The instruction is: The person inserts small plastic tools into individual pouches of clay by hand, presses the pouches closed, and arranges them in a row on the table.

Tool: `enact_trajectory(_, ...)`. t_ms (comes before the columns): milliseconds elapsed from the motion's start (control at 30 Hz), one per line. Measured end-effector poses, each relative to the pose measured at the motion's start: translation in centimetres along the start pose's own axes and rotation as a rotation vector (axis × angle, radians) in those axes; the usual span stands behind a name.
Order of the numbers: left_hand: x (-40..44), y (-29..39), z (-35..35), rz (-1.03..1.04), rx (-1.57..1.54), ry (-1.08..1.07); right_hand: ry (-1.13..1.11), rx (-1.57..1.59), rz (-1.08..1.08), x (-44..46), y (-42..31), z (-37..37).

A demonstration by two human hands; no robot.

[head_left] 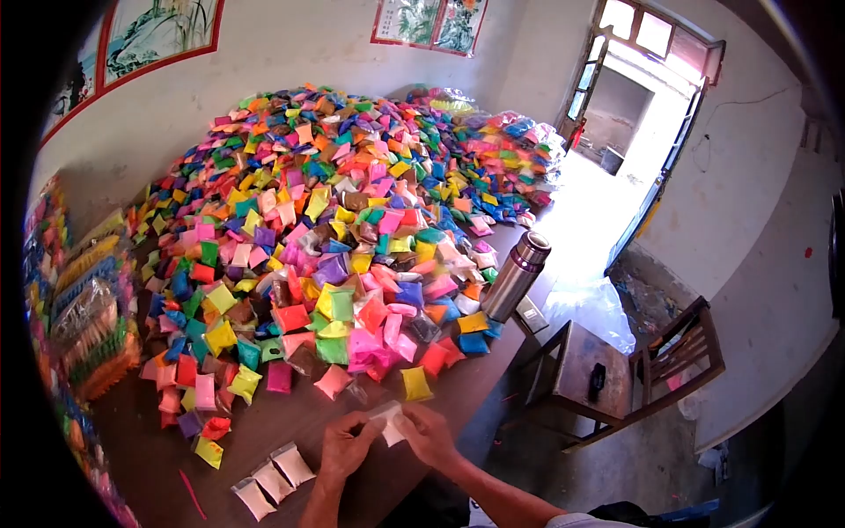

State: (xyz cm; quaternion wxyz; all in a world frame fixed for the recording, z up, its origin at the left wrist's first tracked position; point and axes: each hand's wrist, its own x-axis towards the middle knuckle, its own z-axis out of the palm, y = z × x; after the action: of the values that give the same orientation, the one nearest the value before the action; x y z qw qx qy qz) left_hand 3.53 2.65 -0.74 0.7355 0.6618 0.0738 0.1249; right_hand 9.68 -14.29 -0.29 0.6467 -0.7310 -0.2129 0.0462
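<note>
Between my two hands, just above the near part of the brown table (141, 453), is a small white packet (389, 424). My left hand (349, 442) pinches its left side, and the fingers of my right hand (426, 433) close on its right side. Left of my hands, several pale pinkish-white packets (273, 480) lie side by side in a row. Beyond them spreads a large heap of small coloured packets (326, 229), in pink, yellow, green, blue, orange and brown. A yellow packet (416, 384) lies on the table just beyond my hands.
A steel thermos (518, 277) stands at the table's right edge, beside a small white box (531, 314). A wooden chair (585, 370) with a dark object (598, 380) on its seat is to the right. Larger bags of packets (84, 326) are stacked at left. A doorway (629, 132) stands open.
</note>
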Motion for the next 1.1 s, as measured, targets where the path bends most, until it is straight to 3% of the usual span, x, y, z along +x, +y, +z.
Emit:
enact_trajectory(233,-0.2,1.7,0.6,-0.010,0.103,-0.007,0.037,-0.045,-0.012,-0.1,0.4,-0.2)
enact_trajectory(300,-0.4,2.8,0.7,-0.025,0.506,-0.058,0.061,-0.091,-0.044,-0.1,0.3,-0.2)
enact_trajectory(400,-0.5,1.2,0.8,0.062,0.430,-0.050,0.077,-0.111,-0.037,0.0,-0.3,-0.3)
enact_trajectory(633,-0.3,-0.1,0.2,-0.007,0.357,-0.019,0.003,-0.128,-0.038,0.1,-0.5,-0.3)
enact_trajectory(800,-0.5,1.1,1.0,0.103,0.295,-0.022,0.024,-0.087,-0.025,0.0,0.2,-0.2)
enact_trajectory(900,-0.4,0.0,0.5,0.005,0.409,-0.054,0.059,-0.124,0.004,0.0,0.1,-0.4)
enact_trajectory(1100,-0.4,0.5,0.5,-0.055,0.354,0.001,0.029,-0.132,-0.042,0.2,-0.3,0.0)
